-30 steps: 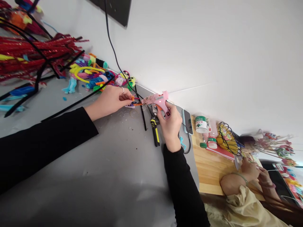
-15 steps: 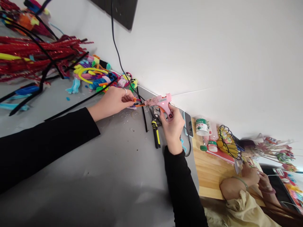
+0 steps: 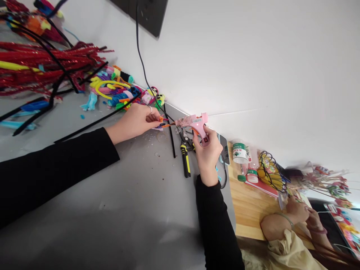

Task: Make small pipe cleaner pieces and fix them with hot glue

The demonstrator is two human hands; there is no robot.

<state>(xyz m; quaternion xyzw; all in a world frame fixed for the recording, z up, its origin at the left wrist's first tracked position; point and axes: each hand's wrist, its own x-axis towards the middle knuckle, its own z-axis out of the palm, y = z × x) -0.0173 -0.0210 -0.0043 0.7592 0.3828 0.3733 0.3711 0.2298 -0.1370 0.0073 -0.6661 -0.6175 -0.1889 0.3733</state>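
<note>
My right hand (image 3: 208,149) is wrapped round the handle of a pink glue gun (image 3: 197,123), whose nozzle points left. My left hand (image 3: 136,120) pinches a small orange piece (image 3: 161,119) at its fingertips, close to the nozzle. Whether the nozzle touches the piece I cannot tell. Pliers with yellow and black handles (image 3: 185,161) lie under and in front of the gun. Beside them a black stem (image 3: 172,142) lies on the grey table (image 3: 135,195).
Red tinsel stems (image 3: 56,67) and colourful fuzzy pieces (image 3: 112,88) lie at the left. A black cord (image 3: 143,63) hangs against the wall. At the right are a phone (image 3: 224,146), bottles (image 3: 240,152), a yellow basket (image 3: 270,172) and another person's hands (image 3: 299,210).
The glue gun and my right hand have shifted slightly right, away from my left fingertips. My left hand keeps its pinch. The whole view has shifted a little.
</note>
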